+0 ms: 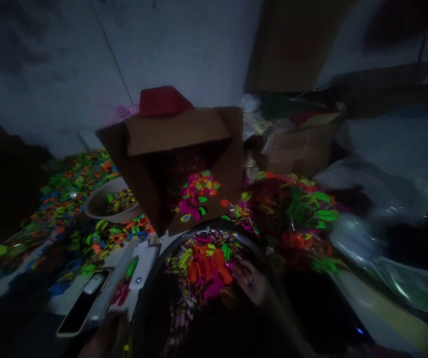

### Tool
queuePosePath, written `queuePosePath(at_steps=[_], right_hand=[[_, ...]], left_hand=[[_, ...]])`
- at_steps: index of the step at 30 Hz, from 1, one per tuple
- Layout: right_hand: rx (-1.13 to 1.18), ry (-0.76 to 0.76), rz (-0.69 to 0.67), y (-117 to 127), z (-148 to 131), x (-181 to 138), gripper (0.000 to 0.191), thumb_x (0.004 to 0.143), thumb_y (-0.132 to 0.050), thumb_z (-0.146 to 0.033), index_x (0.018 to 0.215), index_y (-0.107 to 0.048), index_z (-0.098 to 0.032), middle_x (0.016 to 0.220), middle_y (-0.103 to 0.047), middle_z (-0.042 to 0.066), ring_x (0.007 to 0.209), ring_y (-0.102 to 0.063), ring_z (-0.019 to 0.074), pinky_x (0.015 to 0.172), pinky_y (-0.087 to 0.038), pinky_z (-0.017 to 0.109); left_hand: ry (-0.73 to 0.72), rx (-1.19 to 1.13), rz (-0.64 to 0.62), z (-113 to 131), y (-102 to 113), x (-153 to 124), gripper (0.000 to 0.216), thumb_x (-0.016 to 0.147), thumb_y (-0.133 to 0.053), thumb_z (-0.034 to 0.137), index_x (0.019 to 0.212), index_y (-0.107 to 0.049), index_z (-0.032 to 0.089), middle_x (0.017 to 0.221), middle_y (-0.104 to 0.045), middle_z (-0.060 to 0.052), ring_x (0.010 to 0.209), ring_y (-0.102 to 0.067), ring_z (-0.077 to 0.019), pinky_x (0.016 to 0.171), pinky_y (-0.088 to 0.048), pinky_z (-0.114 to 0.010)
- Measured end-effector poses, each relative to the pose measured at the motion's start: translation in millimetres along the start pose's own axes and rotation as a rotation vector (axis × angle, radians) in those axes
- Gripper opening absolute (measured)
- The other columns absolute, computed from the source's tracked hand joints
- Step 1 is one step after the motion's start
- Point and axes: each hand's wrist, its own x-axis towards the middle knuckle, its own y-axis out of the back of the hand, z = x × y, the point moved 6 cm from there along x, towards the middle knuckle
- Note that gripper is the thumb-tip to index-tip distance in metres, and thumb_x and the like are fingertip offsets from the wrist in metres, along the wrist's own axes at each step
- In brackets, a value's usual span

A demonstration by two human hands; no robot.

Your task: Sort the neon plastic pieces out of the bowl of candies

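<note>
In dim light my right hand [251, 284] reaches into a round dark basin [169, 251] filled with small bright plastic pieces [206, 268] in orange, pink, green and yellow. Its fingers are curled over the pile, and what they hold is too dark to make out. My left hand [105, 340] shows only as a dark shape at the bottom edge, beside a phone [83, 308]; its fingers are not visible. Behind the basin a cardboard box [176, 159] lies tipped on its side, with more coloured pieces spilling from its mouth.
A pale bowl [102, 204] with pieces stands at left on a surface strewn with coloured pieces [68, 189]. A red object [161, 101] tops the box. More boxes [299, 144] and plastic bags [385, 174] crowd the right, and a heap of pieces [296, 214] lies beside them.
</note>
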Motion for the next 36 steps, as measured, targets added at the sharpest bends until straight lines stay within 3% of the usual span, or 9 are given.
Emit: queuePosePath(at_steps=[2,5,8,11,14,19,23,29,36], right_hand=[[0.021,-0.002,-0.01,-4.1,7.0,2.6,0.029,0.087,-0.054,-0.036,0.104,-0.057,-0.013,0.071,-0.064,0.0,0.059,-0.062,0.0112,0.057,-0.051,0.023],[0.033,-0.032,-0.019,-10.5,15.2,4.8,0.027,0.083,-0.052,-0.036,0.101,-0.055,-0.015,0.061,-0.063,-0.002,0.053,-0.062,0.0138,0.051,-0.049,0.021],[0.019,0.041,0.004,-11.5,12.1,4.6,0.021,0.083,-0.049,-0.035,0.092,-0.056,-0.017,0.065,-0.065,0.002,0.056,-0.063,0.0143,0.055,-0.051,0.021],[-0.017,0.178,0.024,-9.3,3.0,3.6,0.018,0.083,-0.048,-0.032,0.084,-0.058,-0.017,0.068,-0.065,0.005,0.062,-0.063,0.0155,0.064,-0.052,0.024],[-0.007,0.224,-0.001,-9.2,-2.2,3.9,0.016,0.083,-0.048,-0.028,0.085,-0.06,-0.017,0.072,-0.067,0.006,0.068,-0.064,0.0164,0.067,-0.053,0.025],[0.132,0.136,-0.089,-9.3,-16.5,0.8,0.022,0.084,-0.049,-0.024,0.1,-0.061,-0.016,0.094,-0.071,0.009,0.086,-0.068,0.0178,0.078,-0.054,0.026],[0.188,0.087,-0.181,-4.3,-48.1,-6.0,0.021,0.083,-0.052,-0.02,0.102,-0.062,-0.018,0.097,-0.071,0.007,0.091,-0.068,0.0164,0.081,-0.053,0.023],[0.093,0.206,-0.159,13.2,-95.5,-8.3,0.03,0.08,-0.053,-0.011,0.106,-0.062,-0.021,0.103,-0.069,0.004,0.092,-0.066,0.0126,0.083,-0.051,0.018],[-0.044,0.283,-0.135,14.4,-114.0,-16.8,0.024,0.08,-0.051,-0.011,0.1,-0.06,-0.022,0.09,-0.07,0.004,0.081,-0.068,0.0143,0.067,-0.053,0.017]], left_hand=[[-0.477,-0.282,-0.121,39.9,10.6,-14.9,0.031,0.095,-0.041,0.035,0.083,-0.064,0.018,0.073,-0.07,0.003,0.061,-0.068,-0.0098,0.076,-0.051,-0.02],[-1.093,-0.794,-0.372,106.3,36.3,-64.0,0.025,0.088,-0.05,0.04,0.095,-0.066,0.023,0.104,-0.069,-0.005,0.094,-0.067,-0.0179,0.081,-0.051,-0.026],[-1.112,-0.98,-0.424,146.4,44.4,-86.4,0.03,0.084,-0.054,0.041,0.095,-0.067,0.016,0.11,-0.064,-0.013,0.103,-0.061,-0.0272,0.087,-0.05,-0.039],[-1.105,-1.021,-0.408,157.0,40.8,-92.0,0.02,0.082,-0.055,0.028,0.091,-0.067,0.015,0.102,-0.065,-0.012,0.101,-0.06,-0.0269,0.088,-0.049,-0.041],[-1.146,-1.129,-0.449,141.8,39.5,-87.3,0.018,0.084,-0.049,0.02,0.092,-0.064,0.017,0.104,-0.066,-0.009,0.098,-0.063,-0.0225,0.086,-0.051,-0.038],[-1.105,-1.401,-0.741,108.1,46.7,-83.0,0.018,0.084,-0.047,0.018,0.098,-0.057,0.022,0.094,-0.072,-0.002,0.085,-0.068,-0.0173,0.074,-0.054,-0.028],[-1.062,-1.43,-0.775,94.5,60.5,-83.9,0.021,0.083,-0.054,0.023,0.104,-0.055,0.024,0.094,-0.073,0.0,0.081,-0.07,-0.0169,0.068,-0.055,-0.024],[-1.178,-1.332,-0.496,87.0,75.6,-78.8,0.008,0.088,-0.053,0.027,0.092,-0.06,0.024,0.083,-0.072,0.0,0.071,-0.07,-0.0175,0.064,-0.053,-0.025],[-1.23,-1.341,-0.164,78.1,90.8,-72.3,0.037,0.096,-0.035,0.042,0.078,-0.061,0.021,0.069,-0.066,-0.001,0.062,-0.065,-0.0179,0.055,-0.048,-0.027]])
